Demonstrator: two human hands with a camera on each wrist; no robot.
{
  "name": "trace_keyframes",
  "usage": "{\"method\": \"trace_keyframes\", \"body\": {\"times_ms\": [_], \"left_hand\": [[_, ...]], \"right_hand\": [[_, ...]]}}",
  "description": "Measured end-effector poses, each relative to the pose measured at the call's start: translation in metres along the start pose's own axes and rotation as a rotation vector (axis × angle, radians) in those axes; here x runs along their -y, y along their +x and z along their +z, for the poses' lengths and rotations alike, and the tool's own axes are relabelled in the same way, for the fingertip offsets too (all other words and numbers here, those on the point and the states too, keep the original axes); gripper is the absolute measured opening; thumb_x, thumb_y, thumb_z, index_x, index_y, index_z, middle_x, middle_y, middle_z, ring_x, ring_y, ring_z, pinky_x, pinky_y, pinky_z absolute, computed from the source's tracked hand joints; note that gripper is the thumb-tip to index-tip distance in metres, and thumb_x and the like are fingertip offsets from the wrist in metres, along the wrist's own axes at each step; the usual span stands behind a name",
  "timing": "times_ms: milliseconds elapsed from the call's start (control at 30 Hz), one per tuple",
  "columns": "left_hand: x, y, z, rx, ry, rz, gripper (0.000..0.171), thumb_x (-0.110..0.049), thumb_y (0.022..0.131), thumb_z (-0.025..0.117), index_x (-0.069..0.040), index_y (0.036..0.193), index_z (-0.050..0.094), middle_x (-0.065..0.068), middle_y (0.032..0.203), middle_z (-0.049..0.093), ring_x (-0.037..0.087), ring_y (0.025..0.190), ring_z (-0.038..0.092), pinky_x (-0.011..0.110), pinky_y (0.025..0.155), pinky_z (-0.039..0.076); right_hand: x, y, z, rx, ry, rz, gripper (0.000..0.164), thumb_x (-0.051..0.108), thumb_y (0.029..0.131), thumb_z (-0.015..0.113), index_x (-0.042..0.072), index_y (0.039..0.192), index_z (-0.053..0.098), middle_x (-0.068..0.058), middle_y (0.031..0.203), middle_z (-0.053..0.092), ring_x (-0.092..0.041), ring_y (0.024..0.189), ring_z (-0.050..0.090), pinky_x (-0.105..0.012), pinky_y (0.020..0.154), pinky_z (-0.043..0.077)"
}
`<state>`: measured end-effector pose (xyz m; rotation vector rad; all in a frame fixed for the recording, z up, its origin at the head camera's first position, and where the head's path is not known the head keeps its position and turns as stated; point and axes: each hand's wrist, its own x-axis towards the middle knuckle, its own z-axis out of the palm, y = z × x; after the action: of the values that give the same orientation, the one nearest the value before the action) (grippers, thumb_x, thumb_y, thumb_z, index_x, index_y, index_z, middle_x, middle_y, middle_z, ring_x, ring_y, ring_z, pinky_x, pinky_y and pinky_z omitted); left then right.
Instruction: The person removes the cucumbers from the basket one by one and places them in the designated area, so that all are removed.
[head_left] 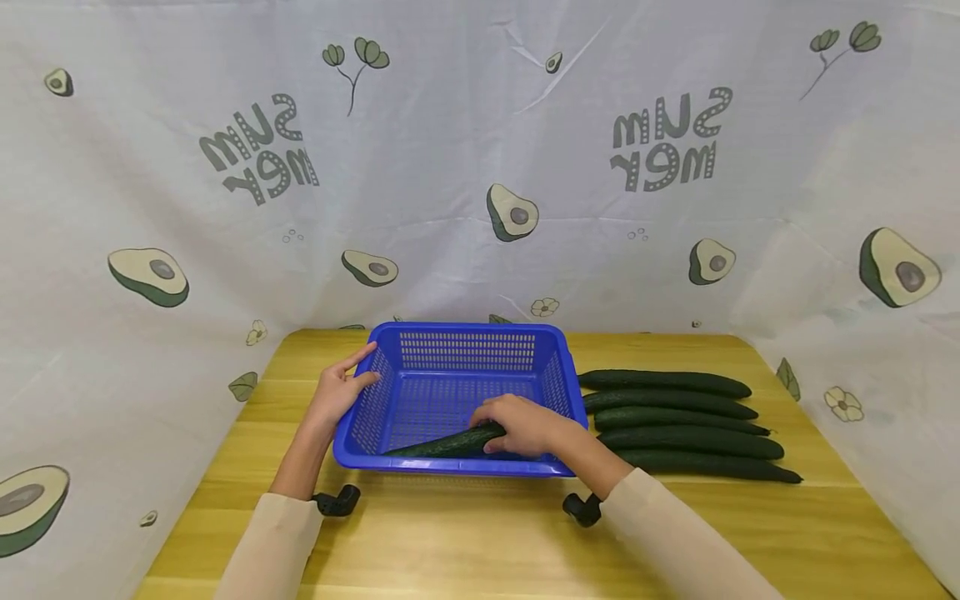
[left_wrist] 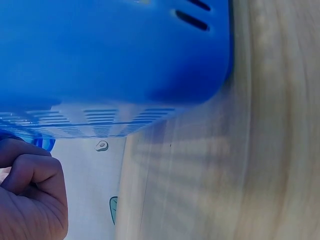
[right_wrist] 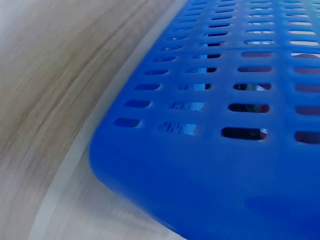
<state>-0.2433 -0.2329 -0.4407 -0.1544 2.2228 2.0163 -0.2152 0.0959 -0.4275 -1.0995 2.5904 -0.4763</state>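
Note:
A blue plastic basket (head_left: 465, 327) with slotted walls stands on the table. At its left side my left hand (head_left: 339, 392) grips the rim, the thumb over the inner side; in the left wrist view the fingers (left_wrist: 37, 172) are curled near the wall. Inside the basket, along the near wall, lies a dark green cucumber (head_left: 442, 446). My right hand (head_left: 521, 425) reaches over the near right corner and holds this cucumber by its right part, which the fingers partly cover. Only the basket's slotted outer wall (right_wrist: 165, 160) fills the right wrist view, hiding the hand there.
Several more cucumbers (head_left: 675, 408) lie side by side on the wooden table (head_left: 465, 542), right of the basket, their left ends close to its wall. A white curtain (head_left: 450, 167) printed with avocados hangs behind and at both sides.

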Motion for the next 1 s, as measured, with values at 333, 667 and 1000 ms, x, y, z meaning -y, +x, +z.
{"method": "trace_keyframes", "body": {"times_ms": [333, 667, 1000], "left_hand": [[-0.005, -0.005, 0.002, 0.020, 0.005, -0.015, 0.063, -0.010, 0.098, 0.064, -0.023, 0.157, 0.046, 0.034, 0.116, 0.070, 0.030, 0.079, 0.077, 0.037, 0.065, 0.064], [-0.003, -0.002, 0.001, -0.008, 0.036, 0.027, 0.061, -0.015, 0.097, 0.067, -0.028, 0.155, 0.049, 0.030, 0.117, 0.072, 0.025, 0.077, 0.077, 0.033, 0.065, 0.063], [0.002, 0.000, 0.001, -0.008, 0.062, 0.029, 0.060, -0.016, 0.099, 0.066, -0.030, 0.155, 0.049, 0.029, 0.114, 0.073, 0.024, 0.076, 0.077, 0.033, 0.065, 0.063]], "right_hand": [[0.000, -0.015, -0.010, -0.138, -0.023, 0.033, 0.034, 0.027, 0.096, 0.074, 0.020, 0.130, 0.071, -0.001, 0.134, 0.069, -0.027, 0.128, 0.063, -0.049, 0.099, 0.055], [-0.003, -0.036, -0.040, -0.291, -0.029, 0.038, 0.035, 0.028, 0.093, 0.077, 0.019, 0.127, 0.073, 0.001, 0.126, 0.073, -0.022, 0.115, 0.069, -0.043, 0.091, 0.058], [-0.021, -0.073, -0.048, -0.379, -0.009, 0.094, 0.038, 0.027, 0.093, 0.077, 0.018, 0.129, 0.071, -0.002, 0.127, 0.071, -0.027, 0.119, 0.066, -0.049, 0.095, 0.057]]}}
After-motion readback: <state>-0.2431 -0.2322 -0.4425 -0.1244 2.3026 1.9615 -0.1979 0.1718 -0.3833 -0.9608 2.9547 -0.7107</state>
